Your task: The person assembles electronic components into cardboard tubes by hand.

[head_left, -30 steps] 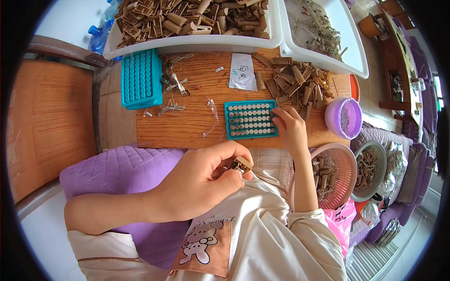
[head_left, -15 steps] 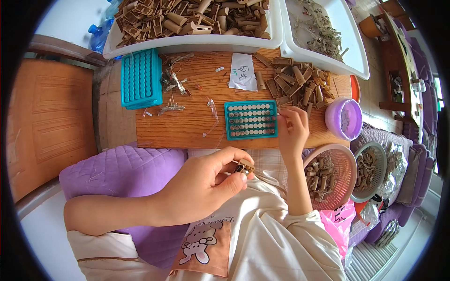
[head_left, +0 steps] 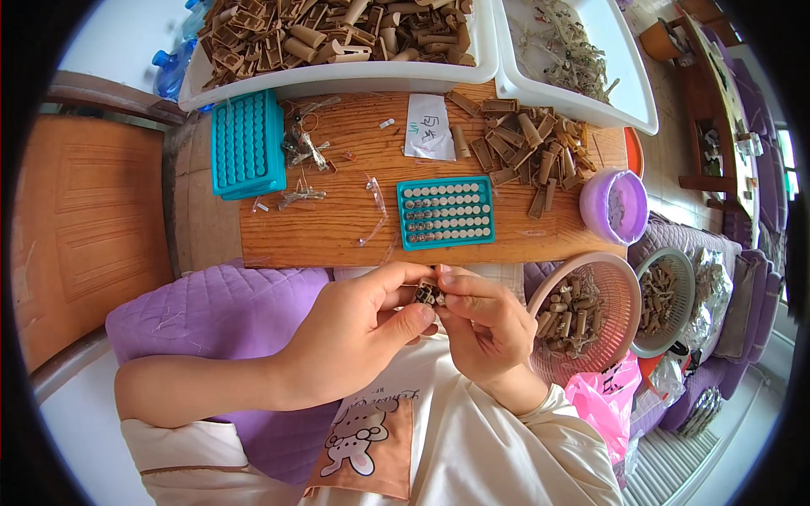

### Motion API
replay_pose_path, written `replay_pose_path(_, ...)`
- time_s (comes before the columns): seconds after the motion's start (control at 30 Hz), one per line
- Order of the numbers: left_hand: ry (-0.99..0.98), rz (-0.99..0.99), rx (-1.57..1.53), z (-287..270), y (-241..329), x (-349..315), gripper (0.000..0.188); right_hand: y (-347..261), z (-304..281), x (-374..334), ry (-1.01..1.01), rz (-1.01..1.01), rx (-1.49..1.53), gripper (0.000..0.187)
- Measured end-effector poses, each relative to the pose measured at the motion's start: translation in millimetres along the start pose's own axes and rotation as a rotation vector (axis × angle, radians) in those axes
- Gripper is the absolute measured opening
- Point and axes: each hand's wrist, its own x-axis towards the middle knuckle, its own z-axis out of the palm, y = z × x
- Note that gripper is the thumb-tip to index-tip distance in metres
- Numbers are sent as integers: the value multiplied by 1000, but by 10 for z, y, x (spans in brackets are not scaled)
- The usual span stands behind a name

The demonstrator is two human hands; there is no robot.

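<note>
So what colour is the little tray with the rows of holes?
Teal tray, clearest in the head view.

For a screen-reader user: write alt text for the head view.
Both hands, left hand and right hand, pinch a small brown part together above the lap. Ahead, a wooden board carries a teal tray of round pieces, loose brown parts and a second teal tray; a pink basket sits to the right.

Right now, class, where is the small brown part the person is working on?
In the head view, the small brown part sits near centre, pinched between the left hand and right hand, just below the wooden board's near edge.
</note>
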Motion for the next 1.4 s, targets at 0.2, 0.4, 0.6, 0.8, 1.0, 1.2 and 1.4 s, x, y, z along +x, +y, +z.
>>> replay_pose_path(0.2, 57, 53, 2, 38, -30, 7, 31, -7, 80, -61, 93, -44, 3, 18)
replay_pose_path(0.4, 136, 251, 380, 9, -31, 15, 27, -39, -36, 53, -127, 155, 43, 20)
replay_pose_path(0.6, 33, 173, 796, 11, -25, 7, 29, -78, -262, 237, -528, 394, 57, 27)
replay_pose_path(0.8, -249, 102, 842, 58, 30, -32, 23, 144, -491, 236, -778, 414, 245, 61)
replay_pose_path(1.0, -193, 28, 464, -29, 100, 7, 20, 875, -901, 99, -223, 588, -471, 32)
replay_pose_path(1.2, -195, -19, 360, -19, 81, 7, 19, 1234, -768, -56, -27, 672, -917, 35)
replay_pose_path(1.4, -202, -23, 358, -7, 105, 2, 20, 1351, -694, 52, 133, 717, -937, 35)
